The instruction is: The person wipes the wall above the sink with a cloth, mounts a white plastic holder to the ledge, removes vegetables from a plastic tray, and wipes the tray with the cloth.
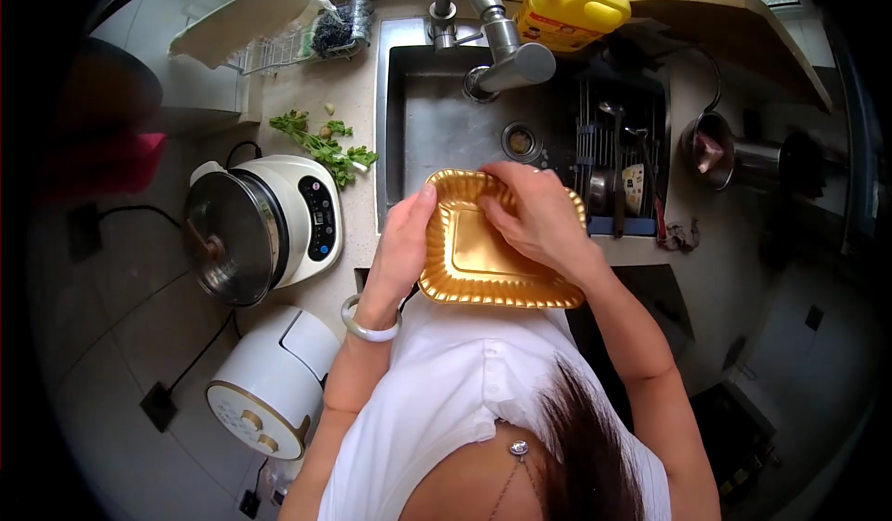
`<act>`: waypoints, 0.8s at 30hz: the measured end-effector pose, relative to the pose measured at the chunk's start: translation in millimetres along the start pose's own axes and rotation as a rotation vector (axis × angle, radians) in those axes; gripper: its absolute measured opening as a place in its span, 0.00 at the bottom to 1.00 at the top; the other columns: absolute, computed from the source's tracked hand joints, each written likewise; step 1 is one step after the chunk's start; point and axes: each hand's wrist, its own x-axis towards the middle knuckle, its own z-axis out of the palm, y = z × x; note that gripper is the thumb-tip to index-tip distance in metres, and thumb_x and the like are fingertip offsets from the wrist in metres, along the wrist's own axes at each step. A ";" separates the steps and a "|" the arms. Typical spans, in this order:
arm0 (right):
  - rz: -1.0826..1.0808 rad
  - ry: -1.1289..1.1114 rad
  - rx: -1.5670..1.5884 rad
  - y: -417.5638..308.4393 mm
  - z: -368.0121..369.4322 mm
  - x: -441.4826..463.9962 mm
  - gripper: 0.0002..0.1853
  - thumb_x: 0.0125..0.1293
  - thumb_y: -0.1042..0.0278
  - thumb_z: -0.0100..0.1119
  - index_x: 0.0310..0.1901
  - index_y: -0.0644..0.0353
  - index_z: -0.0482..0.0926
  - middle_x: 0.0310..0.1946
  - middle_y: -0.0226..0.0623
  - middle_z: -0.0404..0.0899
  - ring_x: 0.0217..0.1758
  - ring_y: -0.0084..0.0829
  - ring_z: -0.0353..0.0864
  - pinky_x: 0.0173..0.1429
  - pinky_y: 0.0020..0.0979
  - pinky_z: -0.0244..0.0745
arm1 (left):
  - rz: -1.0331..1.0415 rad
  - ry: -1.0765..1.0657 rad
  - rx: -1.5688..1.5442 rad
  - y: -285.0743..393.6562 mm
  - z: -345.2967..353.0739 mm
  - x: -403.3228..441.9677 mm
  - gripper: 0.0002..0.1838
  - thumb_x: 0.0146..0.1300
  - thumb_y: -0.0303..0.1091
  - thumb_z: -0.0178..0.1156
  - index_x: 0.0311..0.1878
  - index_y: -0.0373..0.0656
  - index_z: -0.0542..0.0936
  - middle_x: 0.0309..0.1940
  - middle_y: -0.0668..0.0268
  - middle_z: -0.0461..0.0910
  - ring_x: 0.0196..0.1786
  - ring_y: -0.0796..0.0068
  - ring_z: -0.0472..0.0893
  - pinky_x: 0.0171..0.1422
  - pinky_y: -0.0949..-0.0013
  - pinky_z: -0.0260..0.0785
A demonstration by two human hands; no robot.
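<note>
A gold rectangular tray (pixel 476 244) with a fluted rim is held in front of my body, at the near edge of the sink (pixel 394 112). Nothing lies on the part of its inside that shows. My left hand (pixel 405 239) is closed on the tray's left side, the thumb up along the rim and the other fingers hidden beneath. From the right, my right hand (pixel 537 216) reaches across the tray and grips its far edge. Its thumb is inside the tray, while the fingertips go over the rim out of sight.
Green herbs (pixel 327 147) lie left of the sink, near a white electric cooker (pixel 321 214) with a glass lid. A white air fryer (pixel 274 372) stands closer. A dish rack (pixel 599 135) with utensils sits in the sink's right side. Behind stands a yellow detergent bottle (pixel 571 14) near the faucet (pixel 509 52).
</note>
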 end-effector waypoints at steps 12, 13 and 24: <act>0.018 0.080 0.221 16.9 25.5 -0.2 0.07 0.62 0.70 0.60 0.36 0.64 0.84 0.29 0.48 0.82 0.32 0.46 0.84 0.38 0.39 0.78 | 0.043 0.022 0.134 -8.0 -1.3 -4.5 0.22 0.81 0.41 0.39 0.54 0.31 0.77 0.43 0.66 0.82 0.44 0.83 0.78 0.51 0.75 0.72; 0.018 0.080 0.221 17.6 24.9 -0.8 0.07 0.62 0.70 0.60 0.36 0.64 0.84 0.29 0.48 0.82 0.32 0.46 0.84 0.38 0.39 0.78 | 0.049 -0.002 0.139 -10.4 -2.9 -4.2 0.22 0.81 0.41 0.40 0.56 0.31 0.77 0.46 0.65 0.82 0.46 0.82 0.79 0.53 0.75 0.73; 0.128 0.103 0.169 15.0 26.0 -0.9 0.13 0.59 0.59 0.64 0.35 0.61 0.85 0.26 0.43 0.84 0.29 0.40 0.85 0.36 0.35 0.78 | 0.059 0.003 0.156 -5.8 6.4 -7.6 0.22 0.81 0.41 0.40 0.54 0.31 0.77 0.41 0.66 0.82 0.43 0.83 0.78 0.50 0.75 0.72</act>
